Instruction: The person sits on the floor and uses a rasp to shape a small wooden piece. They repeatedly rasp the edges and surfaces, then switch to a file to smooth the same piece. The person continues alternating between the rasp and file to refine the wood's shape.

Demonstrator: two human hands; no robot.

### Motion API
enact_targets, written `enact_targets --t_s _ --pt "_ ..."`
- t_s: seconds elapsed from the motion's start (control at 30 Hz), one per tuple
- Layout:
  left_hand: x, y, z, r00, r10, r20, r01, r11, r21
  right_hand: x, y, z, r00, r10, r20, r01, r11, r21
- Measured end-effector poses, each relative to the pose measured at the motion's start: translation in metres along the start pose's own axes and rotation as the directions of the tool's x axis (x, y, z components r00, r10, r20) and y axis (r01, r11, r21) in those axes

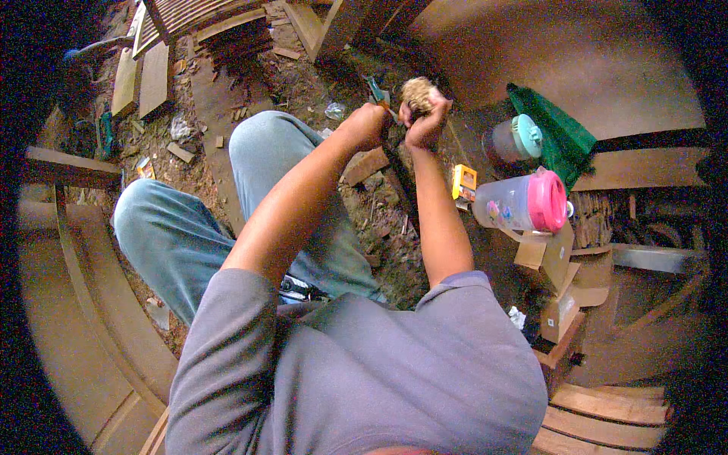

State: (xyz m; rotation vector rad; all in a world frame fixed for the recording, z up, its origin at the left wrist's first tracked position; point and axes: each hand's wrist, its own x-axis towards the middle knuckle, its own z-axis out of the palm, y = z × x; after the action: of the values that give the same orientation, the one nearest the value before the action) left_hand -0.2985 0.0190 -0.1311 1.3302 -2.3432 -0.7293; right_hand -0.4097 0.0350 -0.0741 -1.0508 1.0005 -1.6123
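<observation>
On my head view, a rough tan clump (416, 92) sits ahead of the wearer's knees, at the top of the right hand (429, 123); those fingers are curled in around it, though blur hides the exact grip. Just beside it I have the left hand (368, 125) closed into a fist around a slim teal-and-orange tool (379, 92), which pokes up past the knuckles; I can't tell whether the tool touches the clump. Below the hands I see a reddish block (365, 166) on littered ground. To the right stand a small yellow box (465, 180), a clear jug with a pink lid (509, 203), a teal-lidded container (509, 141) near some green cloth (563, 135), and opened cardboard boxes (544, 256).
</observation>
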Motion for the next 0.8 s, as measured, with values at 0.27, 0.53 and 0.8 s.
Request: enact_targets --t_s 0.27,0.53,0.8 --pt "-0.011 0.006 -0.003 0.995 0.057 -0.086 -0.061 0.997 -0.047 0.005 -0.006 -0.001 0.999 0.031 0.016 -0.033 0.989 0.145" --pt "-0.016 0.004 -0.021 0.988 -0.119 -0.097 0.106 0.985 -0.135 0.002 -0.002 -0.016 0.994 -0.066 0.088 0.043 0.971 0.237" --pt "-0.049 0.022 -0.080 0.798 -0.194 -0.570 -0.013 0.941 -0.339 -0.026 0.005 -0.072 0.977 -0.213 0.030 0.214 0.973 -0.087"
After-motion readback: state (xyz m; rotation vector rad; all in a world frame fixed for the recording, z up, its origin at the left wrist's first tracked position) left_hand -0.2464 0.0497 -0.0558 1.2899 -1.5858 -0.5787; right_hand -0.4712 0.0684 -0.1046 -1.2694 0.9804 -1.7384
